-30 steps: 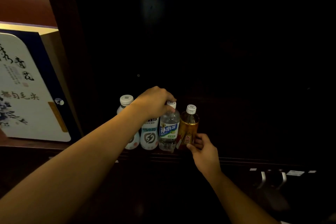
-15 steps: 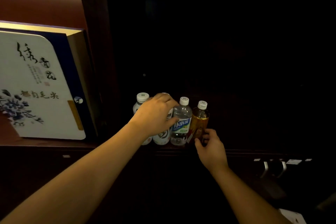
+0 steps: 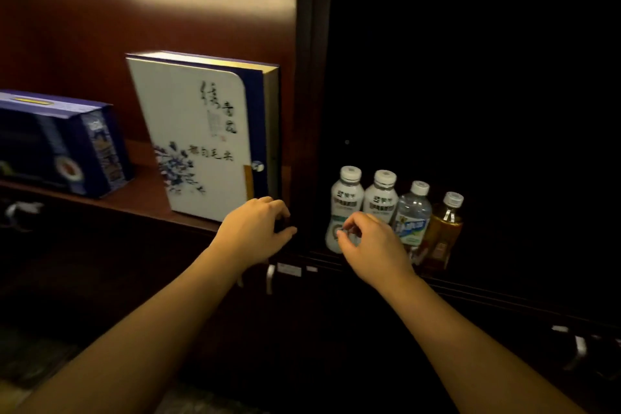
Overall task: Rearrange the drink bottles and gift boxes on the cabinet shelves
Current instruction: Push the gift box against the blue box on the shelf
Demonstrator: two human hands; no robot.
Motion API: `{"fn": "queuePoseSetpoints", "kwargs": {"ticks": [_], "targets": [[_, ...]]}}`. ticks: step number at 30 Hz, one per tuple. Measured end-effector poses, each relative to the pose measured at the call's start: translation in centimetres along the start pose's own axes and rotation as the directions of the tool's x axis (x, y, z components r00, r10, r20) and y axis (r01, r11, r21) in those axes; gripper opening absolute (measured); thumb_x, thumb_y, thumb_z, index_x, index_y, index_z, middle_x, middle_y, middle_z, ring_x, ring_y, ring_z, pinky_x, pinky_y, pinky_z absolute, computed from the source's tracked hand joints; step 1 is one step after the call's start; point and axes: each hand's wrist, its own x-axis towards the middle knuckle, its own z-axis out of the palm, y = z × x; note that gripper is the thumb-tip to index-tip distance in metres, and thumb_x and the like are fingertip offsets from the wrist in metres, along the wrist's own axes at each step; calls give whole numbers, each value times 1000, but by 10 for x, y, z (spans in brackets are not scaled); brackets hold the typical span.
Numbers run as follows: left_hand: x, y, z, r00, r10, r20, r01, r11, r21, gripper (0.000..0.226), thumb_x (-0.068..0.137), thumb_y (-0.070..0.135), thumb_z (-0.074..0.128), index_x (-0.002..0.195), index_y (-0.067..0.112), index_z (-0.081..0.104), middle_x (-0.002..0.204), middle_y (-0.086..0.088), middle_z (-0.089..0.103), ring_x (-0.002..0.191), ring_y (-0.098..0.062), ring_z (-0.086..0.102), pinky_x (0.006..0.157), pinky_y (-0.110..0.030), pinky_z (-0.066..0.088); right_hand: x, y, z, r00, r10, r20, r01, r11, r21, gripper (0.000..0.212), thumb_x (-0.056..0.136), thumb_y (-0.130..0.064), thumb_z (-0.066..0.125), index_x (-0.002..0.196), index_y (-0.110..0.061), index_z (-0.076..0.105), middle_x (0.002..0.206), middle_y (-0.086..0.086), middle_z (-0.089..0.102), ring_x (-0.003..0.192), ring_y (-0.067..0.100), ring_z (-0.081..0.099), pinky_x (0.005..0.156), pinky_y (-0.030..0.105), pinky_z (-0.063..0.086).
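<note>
Four drink bottles are lined up touching on the dark shelf: two white bottles [image 3: 346,198] [image 3: 381,193], a clear bottle [image 3: 415,212] and an amber bottle [image 3: 445,228]. The right hand [image 3: 373,245] is held in front of the leftmost white bottle, its grip loosely curled and nothing seen to be held; contact with the bottle cannot be told. To its left, across the cabinet divider, the left hand [image 3: 255,232] is half open and empty, just below the white gift box [image 3: 198,134], which stands upright. Further left, a blue gift box [image 3: 60,148] lies on the same shelf. The bottles are judged arranged; the boxes appear still to be handled.
</note>
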Motion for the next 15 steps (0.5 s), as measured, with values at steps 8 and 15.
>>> {"fn": "queuePoseSetpoints", "kwargs": {"ticks": [8, 15], "targets": [[-58, -80, -29, 928, -360, -95, 367, 928, 71, 45, 84, 54, 65, 118, 26, 60, 109, 7, 63, 100, -13, 59, 81, -35, 55, 15, -68, 45, 990, -133, 47, 129, 987, 91, 18, 94, -38, 60, 105, -24, 58, 94, -9, 57, 80, 11, 56, 64, 27, 47], [-53, -158, -35, 840, -523, -148, 528, 849, -6, 71, 74, 58, 73, 131, 25, 48, 122, 1, 59, 109, -18, 57, 84, -37, 55, 41, -101, 95, 986, 43, 161, -65, 989, 134, 58, 93, -40, 61, 142, -19, 39, 138, 4, 54, 118, 23, 57, 82, 28, 46]]}}
